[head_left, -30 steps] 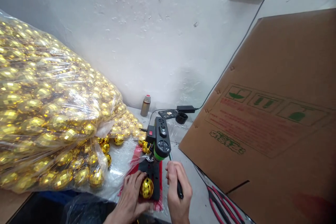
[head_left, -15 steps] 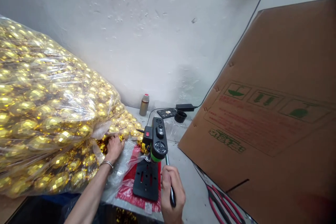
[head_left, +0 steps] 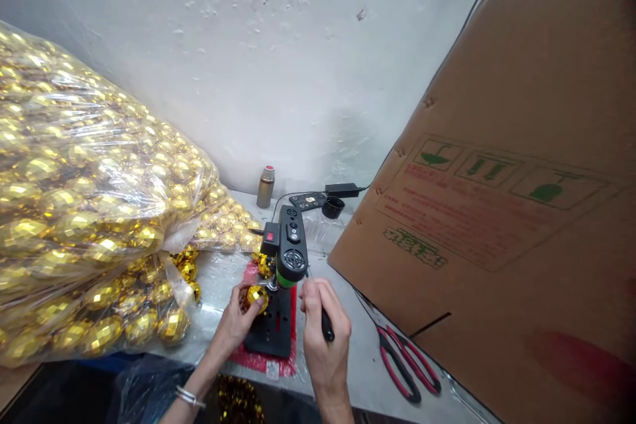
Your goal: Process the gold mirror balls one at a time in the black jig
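Note:
My left hand (head_left: 232,323) pinches a gold faceted ball (head_left: 257,298) between thumb and fingers, at the tip end of a small black bench drill press (head_left: 293,242) with a green band. The ball is over the press's slotted black base plate (head_left: 272,338); whether it touches the bit I cannot tell. My right hand (head_left: 325,351) is closed around the lever handle (head_left: 327,326) of the press, whose black end sticks out below the fingers. Under the base lies a red plastic sheet (head_left: 288,366). More gold balls (head_left: 265,267) sit behind the press.
On the left, a large clear bag (head_left: 99,172) bulges with gold balls. A big cardboard box (head_left: 487,212) leans at the right, with red-handled pliers or cutters (head_left: 407,364) beside it. Behind the press are a small bottle (head_left: 265,189), a black cup (head_left: 332,207) and a power adapter (head_left: 342,190).
My left hand has come from the bag's opening to the press and now holds a gold ball. My right hand stays on the lever handle. The camera view has shifted slightly.

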Tool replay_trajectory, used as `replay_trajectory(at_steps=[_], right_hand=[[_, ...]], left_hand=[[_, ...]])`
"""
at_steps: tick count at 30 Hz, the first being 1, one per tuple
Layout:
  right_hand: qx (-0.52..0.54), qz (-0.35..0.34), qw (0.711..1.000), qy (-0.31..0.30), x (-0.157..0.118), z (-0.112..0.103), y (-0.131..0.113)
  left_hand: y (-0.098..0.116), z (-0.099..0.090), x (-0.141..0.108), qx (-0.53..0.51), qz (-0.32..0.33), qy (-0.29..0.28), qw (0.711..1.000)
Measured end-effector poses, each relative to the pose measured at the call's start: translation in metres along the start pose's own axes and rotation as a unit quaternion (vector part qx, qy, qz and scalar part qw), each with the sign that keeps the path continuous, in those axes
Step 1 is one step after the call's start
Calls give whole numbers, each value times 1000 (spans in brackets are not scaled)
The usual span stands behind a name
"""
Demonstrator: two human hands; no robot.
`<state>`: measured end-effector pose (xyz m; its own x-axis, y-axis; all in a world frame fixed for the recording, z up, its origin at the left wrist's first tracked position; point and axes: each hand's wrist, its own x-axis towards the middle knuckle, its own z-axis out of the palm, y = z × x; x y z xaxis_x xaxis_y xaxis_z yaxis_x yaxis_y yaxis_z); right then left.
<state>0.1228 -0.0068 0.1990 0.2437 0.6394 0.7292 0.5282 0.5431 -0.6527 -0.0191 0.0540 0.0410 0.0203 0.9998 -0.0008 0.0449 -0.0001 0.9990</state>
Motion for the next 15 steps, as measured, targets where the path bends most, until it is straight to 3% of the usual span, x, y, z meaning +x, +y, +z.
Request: replay_trajectory(at_steps=[5,10,15], right_hand=[[7,-6,1000,-10,-7,0,3],[16,-1,1000,-16,-12,0,4],[18,2,1000,-17,-13,-1,6]], left_hand=[[-8,12,-2,135,66,4,989],[-13,13,-7,163,161,-19,973],[-25,13,-15,178,184,-22,966]])
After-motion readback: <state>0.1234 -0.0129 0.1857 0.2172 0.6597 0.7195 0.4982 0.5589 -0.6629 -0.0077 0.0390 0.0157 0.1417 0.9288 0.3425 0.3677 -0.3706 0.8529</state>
